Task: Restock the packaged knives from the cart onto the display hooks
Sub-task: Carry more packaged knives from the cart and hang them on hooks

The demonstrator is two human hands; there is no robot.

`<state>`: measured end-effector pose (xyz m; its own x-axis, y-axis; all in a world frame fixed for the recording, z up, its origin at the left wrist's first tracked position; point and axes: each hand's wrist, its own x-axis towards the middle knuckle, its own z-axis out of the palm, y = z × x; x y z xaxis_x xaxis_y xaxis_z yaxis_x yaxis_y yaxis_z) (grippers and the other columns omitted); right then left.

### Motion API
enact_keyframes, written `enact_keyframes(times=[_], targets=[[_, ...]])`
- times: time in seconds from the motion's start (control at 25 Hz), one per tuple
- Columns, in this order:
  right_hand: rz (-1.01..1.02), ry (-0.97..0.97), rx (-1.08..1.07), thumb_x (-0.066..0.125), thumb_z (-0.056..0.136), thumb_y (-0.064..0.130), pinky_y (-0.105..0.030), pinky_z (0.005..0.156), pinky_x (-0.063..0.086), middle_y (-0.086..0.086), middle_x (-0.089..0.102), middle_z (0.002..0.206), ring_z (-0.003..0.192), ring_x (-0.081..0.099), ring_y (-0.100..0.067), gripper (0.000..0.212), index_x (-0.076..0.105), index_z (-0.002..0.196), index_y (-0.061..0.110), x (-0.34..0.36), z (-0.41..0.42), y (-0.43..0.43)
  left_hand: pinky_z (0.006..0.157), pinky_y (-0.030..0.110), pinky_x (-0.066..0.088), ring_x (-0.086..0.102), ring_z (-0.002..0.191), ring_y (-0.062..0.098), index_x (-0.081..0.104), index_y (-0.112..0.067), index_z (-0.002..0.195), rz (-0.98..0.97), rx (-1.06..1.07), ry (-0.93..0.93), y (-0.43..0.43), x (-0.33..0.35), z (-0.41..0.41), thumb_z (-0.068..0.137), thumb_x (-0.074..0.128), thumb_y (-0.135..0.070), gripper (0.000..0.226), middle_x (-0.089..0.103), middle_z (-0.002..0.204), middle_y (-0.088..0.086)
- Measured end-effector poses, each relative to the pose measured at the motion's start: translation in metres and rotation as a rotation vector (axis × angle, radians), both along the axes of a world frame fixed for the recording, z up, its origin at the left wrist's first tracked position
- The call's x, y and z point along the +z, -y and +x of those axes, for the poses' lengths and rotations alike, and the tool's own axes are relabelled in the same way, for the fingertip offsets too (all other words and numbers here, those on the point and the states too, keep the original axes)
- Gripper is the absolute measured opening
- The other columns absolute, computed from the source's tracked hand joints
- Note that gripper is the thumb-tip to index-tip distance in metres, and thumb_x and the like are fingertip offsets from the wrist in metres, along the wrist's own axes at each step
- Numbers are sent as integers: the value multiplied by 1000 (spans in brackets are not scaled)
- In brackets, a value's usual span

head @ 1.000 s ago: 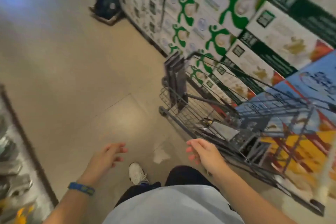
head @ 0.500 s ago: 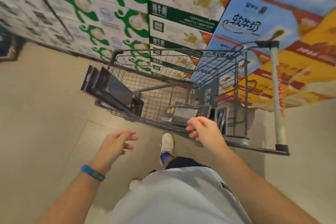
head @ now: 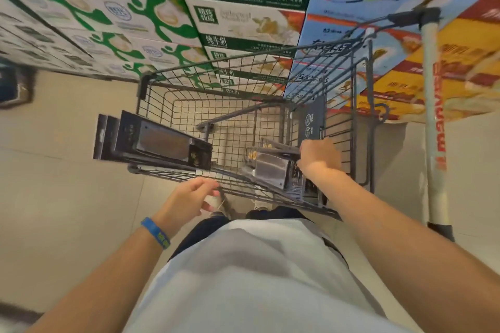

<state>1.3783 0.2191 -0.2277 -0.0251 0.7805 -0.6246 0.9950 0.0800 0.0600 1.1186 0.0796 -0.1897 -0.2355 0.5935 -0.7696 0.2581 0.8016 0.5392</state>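
Fingers of the right hand [head: 320, 156] curl downward out of sight behind the back of the hand, so it cannot be told whether they grip anything. That hand reaches into a dark wire shopping cart [head: 141, 88] and sits at the upper end of the near stack of packaged knives [head: 272, 171], touching it or very nearly so. Fingers of the left hand [head: 186, 199] are loosely curled and relaxed, thumb close to the forefinger, holding nothing. This hand hovers just in front of the cart's near rim. A blue wristband [head: 155, 232] circles the left wrist.

The near stack lies tilted in the cart's near right corner. Each pack is a dark box with a clear window showing a broad, flat steel blade, and a small gold mark sits near one end. A far stack of knife packs [head: 154, 140], alike in look, stands on edge along the cart's left side, its ends jutting out past the wire wall.

The cart's white handle [head: 433, 121], printed with red letters, runs down the right of the view. Beyond the cart rise stacked milk cartons [head: 243, 21] in green, white, blue and orange. Pale beige floor tiles [head: 54, 184] lie on the left.
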Motion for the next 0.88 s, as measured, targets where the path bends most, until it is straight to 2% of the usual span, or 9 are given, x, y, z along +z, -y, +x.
enact_keyframes(times=[0.12,0.24,0.32,0.4,0.48,0.56,0.72,0.8,0.88], targets=[[27,48,40,46,102,13,-43,92,45,-10,66,118,120,48,-31,24,65,118,14,-2,-3,3,47,19,42,66,55,9,66,-29,96,-34,-34,-49,-10,-5,-3,99,54,-40,17,72,96,-5],[72,-2,19,46,102,11,-42,94,47,-13,59,131,123,51,-32,30,59,129,8,-6,-4,4,49,19,43,67,55,6,64,-30,97,-56,-64,-64,-22,-8,-6,100,52,-39,15,72,98,-5],[11,-89,-51,55,100,12,-39,85,51,-14,64,122,113,60,-32,27,59,126,7,-8,-6,0,51,20,45,67,55,4,64,-29,101,-86,-76,-66,-30,-9,-5,100,50,-39,16,72,99,-6],[-144,-186,-102,66,96,18,-33,68,50,-10,68,104,91,66,-28,24,63,116,7,-9,-8,-4,56,22,46,68,60,6,62,-27,109,-130,-105,-72,-36,-10,-2,101,49,-39,19,71,100,-8],[-265,-239,-82,72,92,25,-27,59,44,-5,67,94,75,61,-21,20,64,104,11,-12,-6,-3,59,23,47,69,68,10,59,-26,117,-161,-150,-70,-41,-11,2,102,47,-39,23,69,102,-9],[-258,-272,-100,73,92,26,-22,53,38,-2,65,87,68,56,-16,15,64,93,14,-15,0,4,58,22,47,68,72,12,57,-24,121,-163,-167,-59,-44,-12,4,103,46,-37,25,69,104,-8],[-205,-412,-219,72,92,25,-23,52,39,-3,67,77,68,62,-17,19,69,81,10,-12,16,7,58,20,48,68,73,11,58,-26,122,-159,-174,-60,-48,-11,1,103,45,-36,25,68,103,-11],[-195,-445,-201,69,94,20,-24,53,39,0,65,76,70,62,-19,14,70,84,11,0,8,2,58,21,48,69,73,11,59,-26,120,-142,-189,-79,-49,-9,-4,102,46,-34,23,68,103,-11],[-203,-413,-107,64,96,14,-27,61,42,1,62,82,69,58,-18,6,70,96,14,11,-11,-10,60,22,49,69,77,12,61,-28,114,-110,-221,-98,-55,-7,-10,100,49,-30,18,69,106,-7]])
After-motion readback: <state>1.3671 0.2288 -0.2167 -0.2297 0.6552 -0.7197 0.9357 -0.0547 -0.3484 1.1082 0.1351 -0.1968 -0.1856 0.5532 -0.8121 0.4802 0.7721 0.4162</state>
